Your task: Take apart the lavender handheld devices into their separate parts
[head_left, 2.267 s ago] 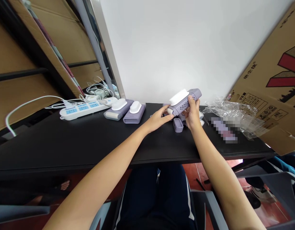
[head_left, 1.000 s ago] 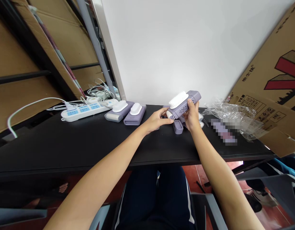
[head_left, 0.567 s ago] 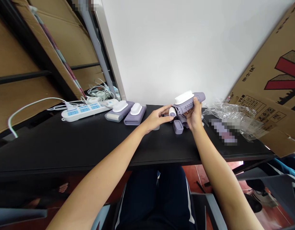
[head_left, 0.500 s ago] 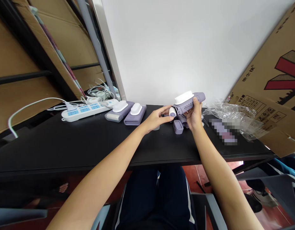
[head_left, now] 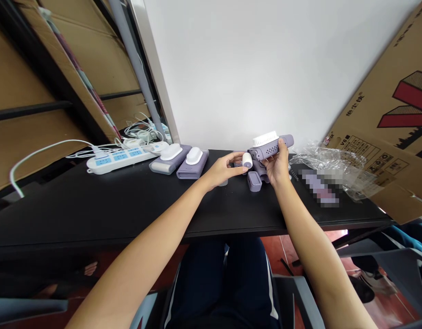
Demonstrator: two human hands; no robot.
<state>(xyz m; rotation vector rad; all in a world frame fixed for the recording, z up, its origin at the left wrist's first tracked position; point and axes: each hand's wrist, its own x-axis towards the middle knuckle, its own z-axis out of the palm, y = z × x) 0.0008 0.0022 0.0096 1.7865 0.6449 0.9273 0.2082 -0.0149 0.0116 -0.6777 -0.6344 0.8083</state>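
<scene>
My left hand [head_left: 221, 172] is closed on a small white roller [head_left: 247, 160] with a purple end, pinched between thumb and fingers. In my right hand [head_left: 278, 167] is a purple cleaning brush [head_left: 270, 149] with a perforated body, white bristles facing up and its handle end pointing right. The roller is close beside the brush's left end; whether they touch I cannot tell. Under the hands a purple case-like part [head_left: 254, 182] lies on the black table [head_left: 145, 205]. More purple parts behind it are partly hidden by my right hand.
Left of my hands lie two purple units, one [head_left: 192, 168] beside another [head_left: 163, 165], each topped with a white oval piece. A white power strip [head_left: 118, 158] with cables is farther left. Clear plastic wrapping [head_left: 334, 167] and a cardboard box [head_left: 378, 137] stand right.
The brush has turned to a more level angle, its left end moving slightly right, away from the roller. My left hand and the roller have barely moved.
</scene>
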